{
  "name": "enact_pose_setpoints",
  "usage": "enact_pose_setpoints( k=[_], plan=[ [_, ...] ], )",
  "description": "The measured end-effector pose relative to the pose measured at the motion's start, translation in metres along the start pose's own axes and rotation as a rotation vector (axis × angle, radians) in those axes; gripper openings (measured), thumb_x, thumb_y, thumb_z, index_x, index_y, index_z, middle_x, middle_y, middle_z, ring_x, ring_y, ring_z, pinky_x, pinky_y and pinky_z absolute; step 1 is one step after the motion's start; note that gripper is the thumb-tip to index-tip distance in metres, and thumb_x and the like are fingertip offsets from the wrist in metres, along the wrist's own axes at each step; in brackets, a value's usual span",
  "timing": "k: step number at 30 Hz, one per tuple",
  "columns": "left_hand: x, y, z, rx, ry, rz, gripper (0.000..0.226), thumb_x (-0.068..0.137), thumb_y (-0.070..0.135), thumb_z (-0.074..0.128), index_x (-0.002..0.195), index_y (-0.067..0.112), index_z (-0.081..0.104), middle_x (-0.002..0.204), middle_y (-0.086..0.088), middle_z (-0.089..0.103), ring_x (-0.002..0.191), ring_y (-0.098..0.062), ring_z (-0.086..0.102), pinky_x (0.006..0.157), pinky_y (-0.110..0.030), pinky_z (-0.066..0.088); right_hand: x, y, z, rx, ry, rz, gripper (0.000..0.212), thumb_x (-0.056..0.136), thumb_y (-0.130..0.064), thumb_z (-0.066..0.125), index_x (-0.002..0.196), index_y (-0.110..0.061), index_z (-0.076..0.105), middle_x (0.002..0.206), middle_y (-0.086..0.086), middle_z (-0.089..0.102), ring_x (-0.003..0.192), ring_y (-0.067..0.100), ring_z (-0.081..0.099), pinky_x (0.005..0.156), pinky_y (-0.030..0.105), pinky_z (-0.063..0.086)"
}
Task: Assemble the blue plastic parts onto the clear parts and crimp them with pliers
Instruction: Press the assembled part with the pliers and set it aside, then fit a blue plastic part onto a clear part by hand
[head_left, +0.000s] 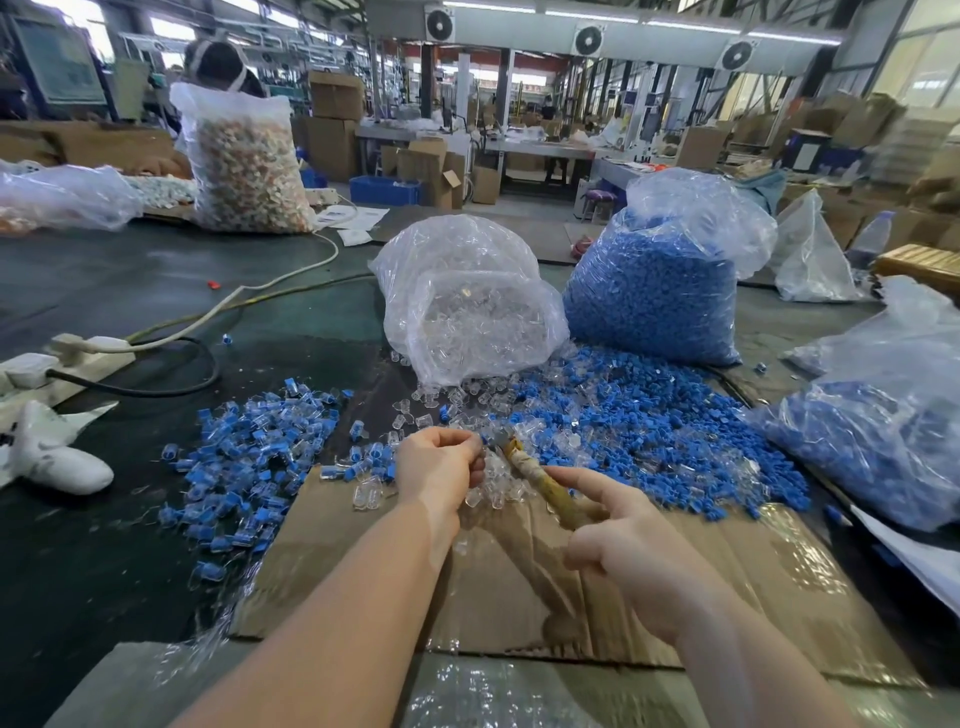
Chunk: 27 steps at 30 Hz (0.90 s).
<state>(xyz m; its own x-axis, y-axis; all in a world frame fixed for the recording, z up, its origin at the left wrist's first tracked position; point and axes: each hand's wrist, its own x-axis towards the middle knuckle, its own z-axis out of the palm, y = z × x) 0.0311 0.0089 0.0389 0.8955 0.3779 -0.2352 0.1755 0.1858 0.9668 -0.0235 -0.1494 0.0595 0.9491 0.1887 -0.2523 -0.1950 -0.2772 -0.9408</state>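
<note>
A factory desk (130, 291) carries bags and loose parts. The left hand (441, 462) pinches a blue-and-clear part (483, 441) at its fingertips. The right hand (618, 535), just right and nearer the person, grips the pliers (540, 480), whose long axis angles up-left, tip meeting the part.

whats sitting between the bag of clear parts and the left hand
In the head view, loose clear parts lie spilled on the dark table from the bag of clear parts down to the left hand, with one or two blue parts among them.
</note>
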Motion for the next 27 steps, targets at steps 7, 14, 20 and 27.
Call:
enact_pose_setpoints(
  k=[7, 14, 20, 27],
  plan=[
    [0.014, -0.005, -0.028, 0.591, 0.25, 0.356, 0.009, 0.09, 0.017, 0.059, 0.082, 0.022, 0.062, 0.075, 0.006, 0.063, 0.062, -0.003, 0.053, 0.051, -0.019, 0.038, 0.018, 0.023, -0.024, -0.56, 0.472, -0.115, 0.055, 0.082, -0.012, 0.063, 0.127, -0.042, 0.05, 0.105, 0.005, 0.05, 0.098, 0.025, 0.047, 0.092, 0.047, 0.043],
    [0.03, -0.009, -0.053, 1.164, 0.339, 0.562, 0.023, 0.094, 0.023, 0.054, 0.11, 0.035, 0.066, 0.108, 0.007, 0.063, 0.094, -0.016, 0.046, 0.08, -0.032, 0.03, 0.026, 0.046, -0.045, -0.904, 0.722, 0.04, 0.049, 0.086, -0.041, 0.061, 0.133, -0.039, 0.046, 0.121, 0.011, 0.048, 0.112, 0.029, 0.042, 0.096, 0.039, 0.032],
    [0.025, -0.02, -0.049, 1.273, 0.245, 0.513, 0.027, 0.094, 0.026, 0.051, 0.116, 0.038, 0.061, 0.114, 0.011, 0.049, 0.107, -0.015, 0.036, 0.092, -0.033, 0.029, 0.031, 0.062, -0.049, -1.045, 0.762, 0.091, 0.05, 0.089, -0.05, 0.052, 0.136, -0.042, 0.04, 0.12, 0.008, 0.046, 0.111, 0.027, 0.042, 0.094, 0.037, 0.033],
    [0.004, -0.035, -0.016, 1.017, 0.082, 0.762, 0.022, 0.088, 0.02, 0.059, 0.109, 0.023, 0.066, 0.105, 0.009, 0.055, 0.098, -0.007, 0.034, 0.088, -0.019, 0.022, 0.031, 0.064, -0.05, -1.126, 0.726, 0.162, 0.052, 0.091, -0.059, 0.035, 0.14, -0.045, 0.029, 0.132, 0.008, 0.039, 0.121, 0.028, 0.038, 0.102, 0.042, 0.029]
  ],
)
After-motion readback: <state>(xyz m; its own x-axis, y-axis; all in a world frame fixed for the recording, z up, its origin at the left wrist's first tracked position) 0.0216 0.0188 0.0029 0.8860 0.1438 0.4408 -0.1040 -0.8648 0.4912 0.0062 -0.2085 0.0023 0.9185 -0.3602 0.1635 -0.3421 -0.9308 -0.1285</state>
